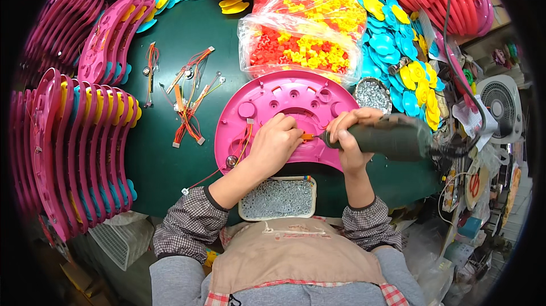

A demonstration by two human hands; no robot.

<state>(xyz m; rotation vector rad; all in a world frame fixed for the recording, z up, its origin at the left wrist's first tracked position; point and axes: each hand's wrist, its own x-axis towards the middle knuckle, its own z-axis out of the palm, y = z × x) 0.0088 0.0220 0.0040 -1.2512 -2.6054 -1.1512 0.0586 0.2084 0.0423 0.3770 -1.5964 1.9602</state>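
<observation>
A curved pink plastic shell point(259, 91) lies in front of me on the dark green table, its posts and holes facing up. My left hand point(276, 142) is closed over its middle, fingertips pinched at a small orange piece point(307, 136). My right hand point(354, 142) grips a dark electric screwdriver point(398, 137), held nearly level. Its bit points left and reaches the orange piece; the exact contact is too small to tell. Beside my left wrist, a small round metal part point(231, 161) with red and yellow wires sits in the shell.
A tray of small metal screws point(277, 199) stands near me; a round dish point(372, 95) holds more. Wire bundles point(187, 115) lie left. Beyond the shell is a bag of red and yellow pieces point(307, 33). Stacked pink shells point(85, 152) line the left; blue and yellow parts point(392, 44) are right.
</observation>
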